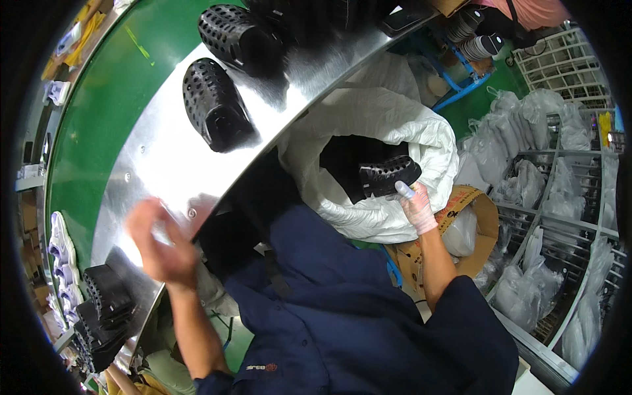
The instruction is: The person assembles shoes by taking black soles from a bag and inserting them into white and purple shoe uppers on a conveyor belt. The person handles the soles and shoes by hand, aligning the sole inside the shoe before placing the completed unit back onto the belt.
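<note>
My right hand (419,208), in a thin pale glove, is closed on a black perforated shoe form (391,175) at the mouth of a white sack (421,125). The sack's inside is dark, and its contents cannot be made out. Over the edge of the curved metal table (148,164), my left hand (161,245) is smeared by motion. Nothing can be made out in it, and its finger state is unclear. Two more forms, a nearer one (214,105) and a farther one (240,36), lie on the tabletop ahead. Another pair (105,303) stands at the table's left end.
Beyond the metal strip runs a green surface (85,131), with pale shoes (62,257) along its left side. A cardboard box (484,230) stands right of the sack. Wire racks (550,217) holding several clear plastic bags line the right. A blue frame (464,89) is behind the sack.
</note>
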`<state>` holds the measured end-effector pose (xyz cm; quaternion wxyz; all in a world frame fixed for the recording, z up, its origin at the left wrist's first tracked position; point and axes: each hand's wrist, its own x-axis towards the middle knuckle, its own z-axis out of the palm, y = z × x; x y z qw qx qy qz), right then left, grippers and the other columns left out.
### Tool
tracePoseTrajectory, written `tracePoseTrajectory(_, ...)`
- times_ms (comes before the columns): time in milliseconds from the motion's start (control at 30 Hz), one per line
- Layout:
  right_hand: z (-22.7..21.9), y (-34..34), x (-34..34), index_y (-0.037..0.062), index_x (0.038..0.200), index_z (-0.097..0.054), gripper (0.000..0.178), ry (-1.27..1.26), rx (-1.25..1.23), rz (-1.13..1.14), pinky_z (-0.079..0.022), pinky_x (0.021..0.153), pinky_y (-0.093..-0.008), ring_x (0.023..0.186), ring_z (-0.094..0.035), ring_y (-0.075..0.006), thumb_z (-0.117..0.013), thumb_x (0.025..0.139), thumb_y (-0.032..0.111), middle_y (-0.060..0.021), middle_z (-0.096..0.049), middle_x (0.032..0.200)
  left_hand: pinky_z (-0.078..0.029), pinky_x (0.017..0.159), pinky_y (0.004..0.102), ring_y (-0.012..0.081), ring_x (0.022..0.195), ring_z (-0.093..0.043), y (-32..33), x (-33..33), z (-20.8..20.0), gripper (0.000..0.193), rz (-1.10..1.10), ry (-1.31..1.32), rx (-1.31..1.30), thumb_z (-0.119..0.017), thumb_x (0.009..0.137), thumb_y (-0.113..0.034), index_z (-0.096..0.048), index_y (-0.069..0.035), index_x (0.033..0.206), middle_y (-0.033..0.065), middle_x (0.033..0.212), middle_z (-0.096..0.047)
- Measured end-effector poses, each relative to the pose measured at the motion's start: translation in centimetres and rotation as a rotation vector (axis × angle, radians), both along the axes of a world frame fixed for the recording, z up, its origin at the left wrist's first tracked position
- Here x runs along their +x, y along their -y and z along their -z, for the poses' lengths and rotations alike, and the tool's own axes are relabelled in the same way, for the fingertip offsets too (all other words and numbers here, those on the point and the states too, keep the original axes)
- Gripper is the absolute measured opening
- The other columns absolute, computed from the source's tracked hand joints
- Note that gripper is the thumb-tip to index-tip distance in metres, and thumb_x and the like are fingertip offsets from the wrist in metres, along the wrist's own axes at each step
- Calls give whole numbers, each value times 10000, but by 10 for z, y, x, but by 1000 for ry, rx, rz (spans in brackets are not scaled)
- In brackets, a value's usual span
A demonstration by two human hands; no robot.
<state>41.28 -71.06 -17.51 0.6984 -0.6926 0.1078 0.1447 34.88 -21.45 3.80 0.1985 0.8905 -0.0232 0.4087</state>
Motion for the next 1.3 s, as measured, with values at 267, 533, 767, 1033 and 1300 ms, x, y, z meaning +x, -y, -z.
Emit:
tracePoseTrajectory(267, -139, -126, -14, -15, 1079, -764, 431, 18, 255, -630, -521, 915, -329, 1006, -671, -157, -837, 892, 367, -45, -756, 1070, -405, 1171, 404, 290, 1434, -474, 126, -38, 36, 1152, 563, -730, -1103, -1001, 657, -287, -363, -28, 1580, 181, 1538, -478)
tracePoseTrajectory(533, -193, -219, -33, -54, 1444, -516, 718, -218, 218, -721, -531, 966, -327, 1158, -629, -182, -670, 1007, 495, -133, -639, 1308, -427, 1146, 417, 313, 1382, -527, 55, -111, 14, 928, 367, -624, -1019, -966, 687, -300, -537, -45, 1469, 190, 1445, -558)
tracePoseTrajectory(767, -248, -307, -55, -68, 1455, -484, 693, -119, 462, -630, -549, 1007, -342, 1117, -688, -218, -775, 944, 298, -150, -665, 1245, -432, 1155, 464, 398, 1439, -473, 28, -154, -41, 1014, 105, -341, -634, -992, 662, -216, -468, -64, 1517, 245, 1563, -451)
tracePoseTrajectory(1033, -286, -403, -82, -32, 1592, -337, 954, 37, 698, -1076, -516, 1023, -396, 1227, -605, -273, -693, 958, 586, -209, -591, 1360, -501, 1102, 413, 351, 1303, -585, -39, -234, -96, 876, -420, 32, -256, -961, 686, -103, -516, -38, 1438, 207, 1391, -572)
tracePoseTrajectory(1300, -237, -442, -62, -76, 1316, -618, 370, 274, 219, -1028, -565, 940, -315, 1051, -700, -205, -669, 1000, 108, -163, -724, 1151, -522, 1000, 468, 409, 1146, -659, -192, -295, -129, 796, -1334, 168, -191, -899, 789, -255, -474, -11, 1416, 262, 1279, -642)
